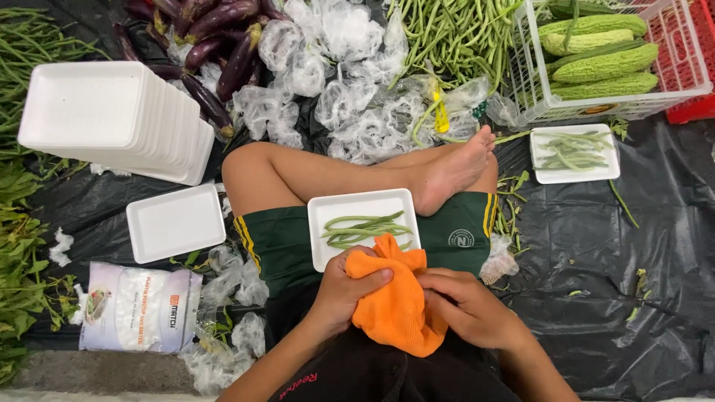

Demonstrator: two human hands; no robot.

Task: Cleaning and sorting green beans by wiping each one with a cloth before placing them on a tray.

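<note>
The person sits cross-legged on a black plastic sheet (596, 246) spread over the floor. Nearest the camera, both hands work an orange cloth (395, 305) held over the lap. The left hand (346, 286) has its grip pressed together on the cloth's left side, thumb laid across the top fold. The right hand (465, 305) pinches the cloth from the right, fingers curled into the fabric. The cloth is bunched, not spread flat.

Just beyond the cloth, a white foam tray (363, 205) rests on the lap against the folded leg. It holds a small bundle of green beans (366, 227), and the cloth's upper corner overlaps its near edge. This tray is filled but uncovered.

To the left on the sheet lies one empty tray (176, 222), and nearer, a printed plastic packet (139, 307). To the right, a second filled tray (575, 153) of beans sits apart from the person, also unwrapped.

Farther off, a tall stack of empty trays (112, 119) stands at the left, which suggests most of the packing remains. Beyond the knees lie crumpled clear bags (350, 112), a heap of aubergines (208, 45), and a large loose pile of beans (454, 33). At the far right a white basket (674, 82) holds bitter gourds (596, 48). Leafy greens (18, 246) line the left edge.

Assessment: two trays loaded, none seen sealed; ample loose produce and unused trays remain.
</note>
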